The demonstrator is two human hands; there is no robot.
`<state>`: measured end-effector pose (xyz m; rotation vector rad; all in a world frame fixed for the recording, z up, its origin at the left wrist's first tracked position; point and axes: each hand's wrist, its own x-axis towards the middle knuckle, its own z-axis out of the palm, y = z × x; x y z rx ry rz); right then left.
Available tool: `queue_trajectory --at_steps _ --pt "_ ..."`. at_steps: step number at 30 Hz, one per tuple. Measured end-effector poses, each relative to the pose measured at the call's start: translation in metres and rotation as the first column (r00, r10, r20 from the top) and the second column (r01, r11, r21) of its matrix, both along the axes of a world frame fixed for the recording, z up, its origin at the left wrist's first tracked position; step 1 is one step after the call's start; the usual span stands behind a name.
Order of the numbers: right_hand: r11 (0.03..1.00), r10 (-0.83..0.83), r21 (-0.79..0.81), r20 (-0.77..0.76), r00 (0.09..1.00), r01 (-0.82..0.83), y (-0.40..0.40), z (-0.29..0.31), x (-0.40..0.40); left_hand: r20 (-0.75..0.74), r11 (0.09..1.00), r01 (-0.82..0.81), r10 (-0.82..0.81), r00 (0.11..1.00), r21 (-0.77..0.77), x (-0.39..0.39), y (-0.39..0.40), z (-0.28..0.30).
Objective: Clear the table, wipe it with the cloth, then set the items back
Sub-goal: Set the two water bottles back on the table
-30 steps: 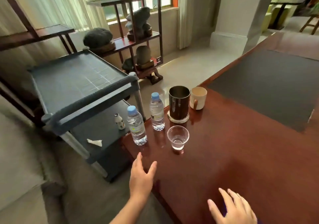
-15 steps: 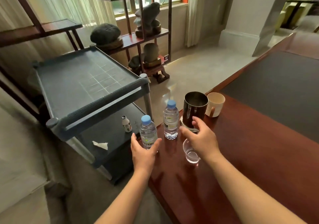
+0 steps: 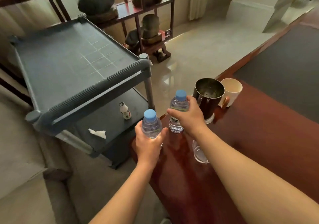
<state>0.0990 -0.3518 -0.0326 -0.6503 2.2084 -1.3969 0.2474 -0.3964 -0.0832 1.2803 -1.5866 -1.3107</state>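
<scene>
Both hands have reached forward since half a second ago: the left hand [image 3: 148, 143] now has its fingers wrapped around the near water bottle [image 3: 151, 126], and the right hand [image 3: 189, 115], earlier over the glass, has its fingers closed on the far water bottle [image 3: 177, 110]. Both bottles are at the corner of the red-brown tabletop [image 3: 259, 137], beside a dark metal cup [image 3: 208, 101], a cream mug [image 3: 231, 90] and a glass [image 3: 199, 152] partly hidden by the right forearm. Left of them is a grey cart [image 3: 72, 65], its lower shelf carrying a small white bottle [image 3: 125, 110] and a crumpled tissue [image 3: 97, 133].
</scene>
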Motion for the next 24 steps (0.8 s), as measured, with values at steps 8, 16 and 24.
queue_trajectory --at_steps 8,16,24 --pt "0.999 0.007 0.037 -0.036 0.999 -0.005 -0.011 -0.007 0.000 0.043 0.995 0.012 -0.008 0.999 -0.104 0.005 -0.001 -0.006" --pt "0.994 0.014 -0.108 -0.034 0.999 -0.018 0.002 0.016 0.004 -0.046 0.970 -0.001 -0.010 0.999 -0.243 0.007 -0.006 0.031" --pt "0.971 -0.039 -0.238 -0.090 0.995 0.017 0.065 0.085 0.007 -0.243 0.931 0.125 -0.216 0.946 -0.343 -0.006 0.012 0.135"
